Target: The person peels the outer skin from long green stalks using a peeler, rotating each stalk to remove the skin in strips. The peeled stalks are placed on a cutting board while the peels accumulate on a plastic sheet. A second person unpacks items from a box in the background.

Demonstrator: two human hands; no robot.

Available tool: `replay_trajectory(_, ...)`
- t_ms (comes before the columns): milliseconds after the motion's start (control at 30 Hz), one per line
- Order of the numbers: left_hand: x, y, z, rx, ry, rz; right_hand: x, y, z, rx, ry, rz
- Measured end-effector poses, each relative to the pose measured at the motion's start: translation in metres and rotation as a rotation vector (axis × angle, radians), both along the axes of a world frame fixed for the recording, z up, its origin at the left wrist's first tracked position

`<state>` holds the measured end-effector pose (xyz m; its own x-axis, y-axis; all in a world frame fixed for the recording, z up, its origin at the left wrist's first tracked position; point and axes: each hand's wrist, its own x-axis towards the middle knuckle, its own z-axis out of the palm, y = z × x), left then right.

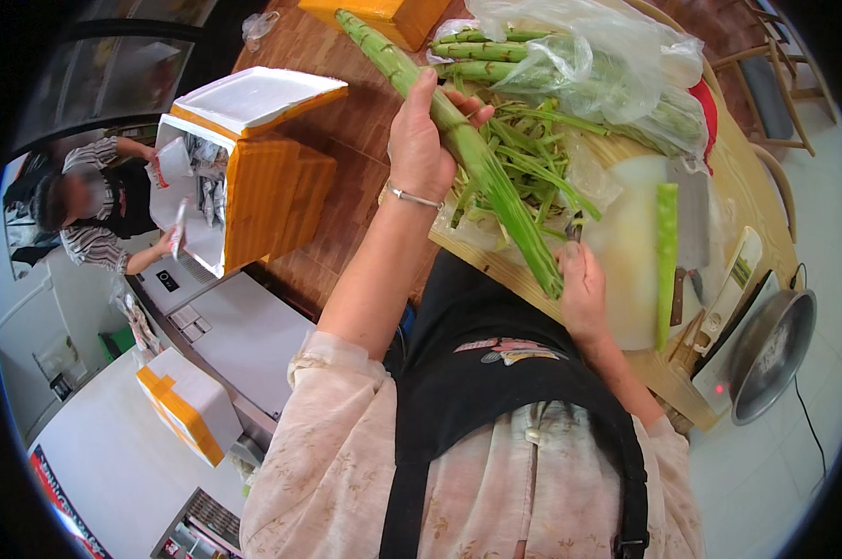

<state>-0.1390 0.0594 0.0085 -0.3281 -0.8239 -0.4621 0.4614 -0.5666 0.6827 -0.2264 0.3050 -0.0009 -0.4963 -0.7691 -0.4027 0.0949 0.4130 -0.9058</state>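
My left hand (424, 136) grips a long celtuce stalk (470, 140) around its middle, with the stalk slanting down to the right. Its upper part keeps its ringed skin, while the lower part is streaked bright green. In my right hand (585, 290), close to the stalk's lower end, is a small peeling tool (574, 227), mostly hidden by the fingers. Under the stalk lies a heap of green peelings (525, 154) on plastic. To the right, a peeled celtuce stalk (666, 265) rests on a white cutting board (623, 307), beside a cleaver (692, 216).
Unpeeled stalks (487, 52) lie partly under a clear plastic bag (602, 63). A metal bowl (774, 356) sits on a scale (714, 381) at the table's right edge. To the left, a person (92, 195) handles packets at an open foam box (235, 202).
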Motion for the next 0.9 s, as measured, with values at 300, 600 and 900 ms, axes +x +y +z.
replay_trajectory(300,0.003,0.049,-0.002,-0.075,-0.258,-0.110,-0.008,-0.076,0.030,-0.064,0.456,0.419)
replay_trajectory(600,0.010,0.032,0.003,-0.104,-0.228,-0.021,-0.003,-0.082,0.042,0.094,0.637,0.670)
replay_trajectory(900,0.023,-0.020,-0.019,-0.146,-0.281,0.175,-0.029,-0.003,0.037,0.351,0.536,0.763)
